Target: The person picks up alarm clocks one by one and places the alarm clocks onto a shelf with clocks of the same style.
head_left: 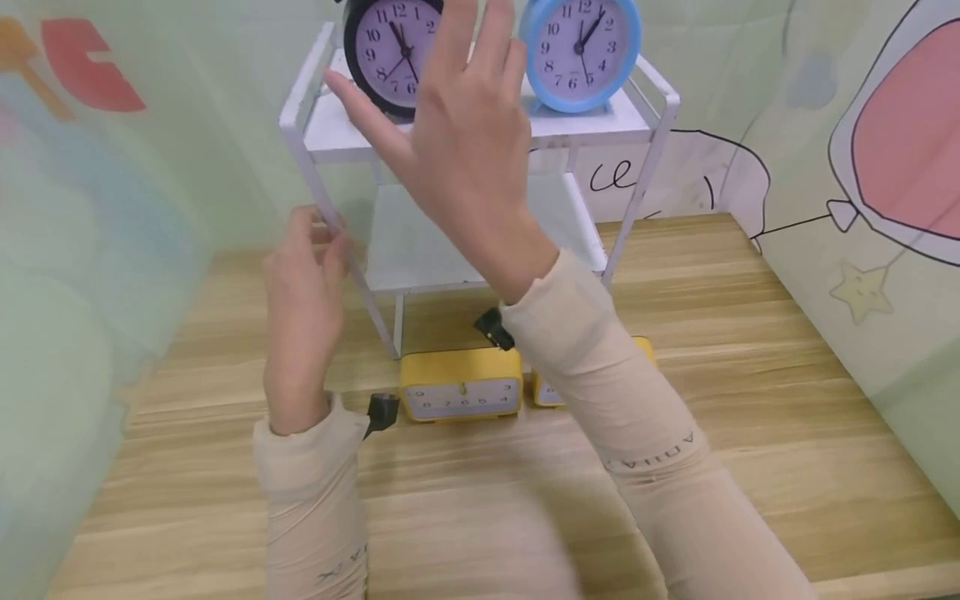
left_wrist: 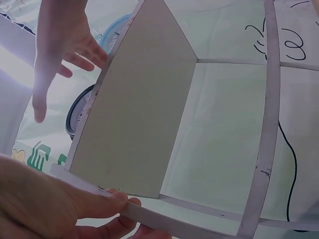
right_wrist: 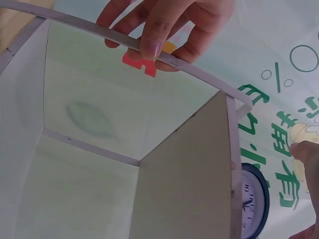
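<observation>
My left hand grips the left front post of a white two-tier rack; the right wrist view shows its thumb and fingers around the bar. Before the upper shelf my right hand is raised, fingers straight and thumb spread, holding nothing. Behind it a black round alarm clock stands on that shelf, partly covered by the hand. To its right is a light blue round alarm clock, its top cut off by the frame edge.
On the wood-grain table, a yellow rectangular clock stands before the rack. A second yellow clock is mostly hidden by my right sleeve. The rack's lower shelf is pale. Printed cloth walls enclose the sides and back.
</observation>
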A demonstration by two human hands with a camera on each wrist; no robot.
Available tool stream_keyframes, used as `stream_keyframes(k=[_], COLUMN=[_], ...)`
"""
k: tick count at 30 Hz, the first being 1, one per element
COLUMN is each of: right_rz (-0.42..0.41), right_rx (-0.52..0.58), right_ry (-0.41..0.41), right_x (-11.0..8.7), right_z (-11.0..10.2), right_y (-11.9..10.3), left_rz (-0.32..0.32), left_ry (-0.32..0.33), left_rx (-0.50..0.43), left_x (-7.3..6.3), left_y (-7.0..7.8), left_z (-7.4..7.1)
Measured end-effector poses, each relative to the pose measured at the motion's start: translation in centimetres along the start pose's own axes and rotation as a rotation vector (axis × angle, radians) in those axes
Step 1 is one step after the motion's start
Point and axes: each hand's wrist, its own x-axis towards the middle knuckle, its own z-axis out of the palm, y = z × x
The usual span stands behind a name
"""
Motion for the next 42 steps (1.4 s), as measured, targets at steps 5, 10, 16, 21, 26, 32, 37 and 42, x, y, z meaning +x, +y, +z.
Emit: stream_keyframes(k=[5,10,16,21,26,32,37,42], right_rz=[-0.027,-0.111,-0.266,-0.289,-0.247,-0.189,-0.13,-0.075], right_rx=[0.1,0.178,0.281,0.359,0.416,0.428,0.438,0.427], right_ry=[0.064,0.202,0.329,0.292,0.124,-0.084,-0.216,-0.245], right_x=[-1.6,-3.2,-5.0,-7.3,-10.0,-14.0,-17.2,-19.4], right_z=[-1.1,-2.2,-3.6,-4.3,-4.3,-4.2,-4.3,-4.2], right_y=[1.1,2.0,2.9,4.0,6.0,8.6,10.1,11.2], left_rz=[-0.004,-0.018,-0.028,-0.036,-0.045,-0.047,-0.048,-0.024], left_ry=[0.007,0.002,-0.003,-0.015,-0.026,-0.034,-0.034,-0.022], left_rx=[0.011,0.014,0.016,0.011,-0.005,-0.013,-0.018,-0.03], left_x=[0.1,0.2,0.2,0.3,0.2,0.2,0.2,0.2], left_y=[-0.1,-0.2,-0.2,-0.2,-0.3,-0.4,-0.5,-0.6], left_z=[0.0,-0.1,0.0,0.1,0.0,0.0,0.0,-0.1])
